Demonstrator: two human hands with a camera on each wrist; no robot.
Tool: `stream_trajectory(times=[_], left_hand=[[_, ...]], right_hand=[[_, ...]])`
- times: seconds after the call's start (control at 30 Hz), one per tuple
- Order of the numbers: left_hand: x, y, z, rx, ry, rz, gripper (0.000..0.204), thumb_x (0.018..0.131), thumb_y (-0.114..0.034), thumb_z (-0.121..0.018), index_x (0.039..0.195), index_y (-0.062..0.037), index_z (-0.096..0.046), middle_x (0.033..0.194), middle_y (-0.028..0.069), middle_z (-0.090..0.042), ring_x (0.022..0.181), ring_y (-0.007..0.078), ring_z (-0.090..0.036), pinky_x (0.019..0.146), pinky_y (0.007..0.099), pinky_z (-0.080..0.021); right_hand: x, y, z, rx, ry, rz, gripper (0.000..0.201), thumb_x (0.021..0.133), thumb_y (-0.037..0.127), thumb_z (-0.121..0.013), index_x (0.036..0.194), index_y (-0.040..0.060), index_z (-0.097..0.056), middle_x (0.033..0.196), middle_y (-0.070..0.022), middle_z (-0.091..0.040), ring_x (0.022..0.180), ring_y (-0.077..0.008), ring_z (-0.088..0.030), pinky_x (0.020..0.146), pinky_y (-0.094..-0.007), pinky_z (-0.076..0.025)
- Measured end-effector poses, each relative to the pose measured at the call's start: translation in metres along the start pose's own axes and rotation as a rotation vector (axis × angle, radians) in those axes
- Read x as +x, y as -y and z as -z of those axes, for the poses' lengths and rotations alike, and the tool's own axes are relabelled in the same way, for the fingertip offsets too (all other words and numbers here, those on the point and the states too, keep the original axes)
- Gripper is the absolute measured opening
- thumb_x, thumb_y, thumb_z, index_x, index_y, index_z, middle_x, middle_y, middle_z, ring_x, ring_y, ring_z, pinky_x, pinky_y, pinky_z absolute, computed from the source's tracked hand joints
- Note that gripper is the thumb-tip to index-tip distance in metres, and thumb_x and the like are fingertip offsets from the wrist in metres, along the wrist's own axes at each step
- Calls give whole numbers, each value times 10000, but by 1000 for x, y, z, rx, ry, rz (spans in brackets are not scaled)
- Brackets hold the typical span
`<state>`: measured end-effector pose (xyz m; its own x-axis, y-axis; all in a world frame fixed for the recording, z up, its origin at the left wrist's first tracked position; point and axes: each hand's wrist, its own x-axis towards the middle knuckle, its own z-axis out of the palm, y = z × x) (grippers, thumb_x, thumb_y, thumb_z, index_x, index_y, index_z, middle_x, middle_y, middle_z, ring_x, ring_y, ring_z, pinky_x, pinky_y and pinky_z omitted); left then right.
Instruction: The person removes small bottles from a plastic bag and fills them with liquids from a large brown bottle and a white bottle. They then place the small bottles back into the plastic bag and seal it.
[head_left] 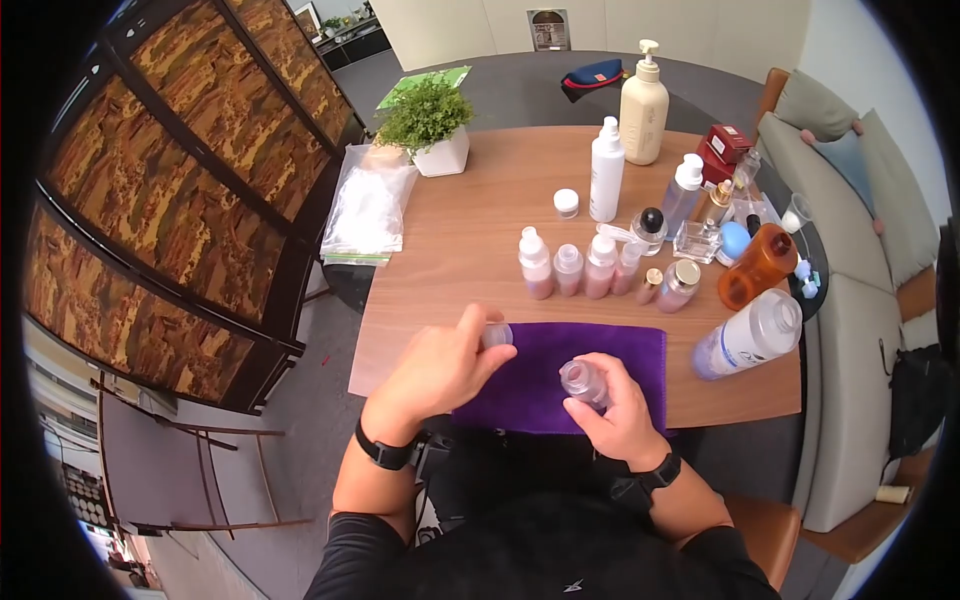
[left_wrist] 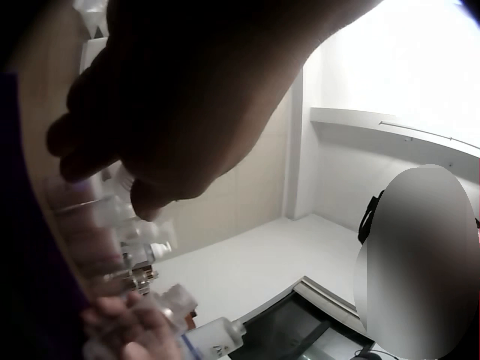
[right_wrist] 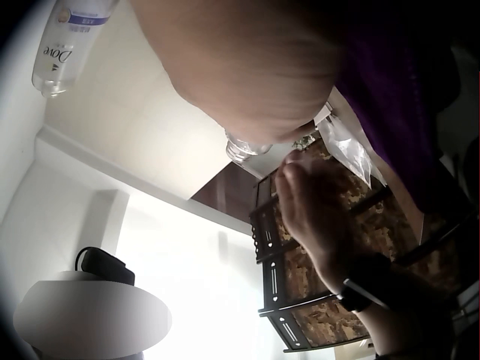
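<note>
In the head view the left hand (head_left: pixel 445 362) pinches a small clear cap (head_left: pixel 495 336) between thumb and fingers, over the left part of a purple cloth (head_left: pixel 540 362). The right hand (head_left: pixel 622 412) grips a small clear bottle (head_left: pixel 583 383) with its open mouth facing up, above the cloth's right part. Cap and bottle are apart. The left wrist view shows the left hand (left_wrist: pixel 165 112) dark and close, the cap mostly hidden. The bottle's clear neck (right_wrist: pixel 244 148) shows past the right hand (right_wrist: pixel 255 82) in the right wrist view.
Behind the cloth stand several small pink bottles (head_left: pixel 536 265). A large clear bottle (head_left: pixel 750 335) and an amber bottle (head_left: pixel 757 265) are at the right. Farther back are a white spray bottle (head_left: pixel 606 175) and a cream pump bottle (head_left: pixel 643 115). Plastic bags (head_left: pixel 368 205) and a potted plant (head_left: pixel 440 150) lie left.
</note>
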<state>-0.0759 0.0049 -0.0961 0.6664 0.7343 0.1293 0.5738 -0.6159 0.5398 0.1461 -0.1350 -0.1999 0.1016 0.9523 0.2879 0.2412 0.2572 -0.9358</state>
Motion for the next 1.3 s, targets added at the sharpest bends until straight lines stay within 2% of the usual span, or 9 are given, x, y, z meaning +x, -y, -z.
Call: stream_trajectory(times=[0.1,0.3,0.53,0.67,0.87,1.03,1.13,1.23,1.3], left_hand=[[-2,20,-28,160,48,-34,384,934,-248,-835,1158,-33,-608,825,195,-746,793,423,-746,703,503,-578],[-2,34,-47,230,67,50,479,917,-288,-853,1261,-42,-628,932,198,-760,854,406,-751,738,503,-583],[-19,-9,-46,-148,-60,-218,730,837,-317,-940,1419,-40,-597,1143,161,-677,858,330,-713,714,400,-583],[-14,-20,-83,-288,-32,-347,619,879,-272,-898,1353,-13,-596,1191,183,-676,1029,421,-713,838,472,-606],[-11,-5,-87,-389,-119,-128,467,921,-145,-870,1280,-18,-601,1005,165,-732,735,302,-740,670,411,-585],[-17,14,-102,-366,-133,-184,540,928,-136,-868,1346,2,-556,990,183,-716,732,327,-728,668,422,-587],[-14,10,-101,-371,-130,-212,545,923,-128,-869,1350,2,-556,1055,199,-705,750,333,-726,673,424,-587],[-17,13,-102,-402,-114,-195,573,916,-112,-868,1375,-3,-543,1100,204,-705,781,353,-726,693,428,-595],[-16,14,-104,-425,-102,-183,585,912,-103,-867,1385,-4,-536,1115,207,-706,805,368,-731,704,434,-600]], right_hand=[[2,-5,-3,207,-58,-1,480,947,47,-789,1363,1,-556,1302,-153,-734,1133,-234,-731,1008,-351,-558],[4,-7,-4,110,-56,49,533,952,74,-824,1381,5,-516,1393,-158,-724,1147,-216,-730,1023,-350,-553],[3,-9,-8,31,-100,1,534,944,69,-837,1342,6,-486,1484,-191,-685,1177,-226,-744,1021,-365,-570],[1,-18,-15,-46,-140,40,560,923,93,-860,1326,21,-477,1511,-220,-658,1233,-313,-750,1023,-399,-589],[4,3,-15,-6,-119,68,885,814,-13,-877,1525,24,-351,1600,-239,-516,1565,-322,-451,1292,-454,-361],[-16,-2,-12,3,-399,373,577,830,-134,-627,1358,19,-453,1372,-219,-566,1424,-383,-542,1204,-475,-441],[-29,23,20,-362,-652,650,603,788,-77,-708,1330,14,-461,1263,-215,-582,1244,-374,-598,1113,-508,-488],[-39,29,72,-527,-1043,631,691,848,-34,-722,1477,-12,-435,1380,-182,-536,1323,-325,-548,1213,-481,-393],[-34,27,107,-411,-1028,531,728,876,-9,-747,1522,-16,-412,1435,-178,-524,1375,-311,-527,1236,-474,-373]])
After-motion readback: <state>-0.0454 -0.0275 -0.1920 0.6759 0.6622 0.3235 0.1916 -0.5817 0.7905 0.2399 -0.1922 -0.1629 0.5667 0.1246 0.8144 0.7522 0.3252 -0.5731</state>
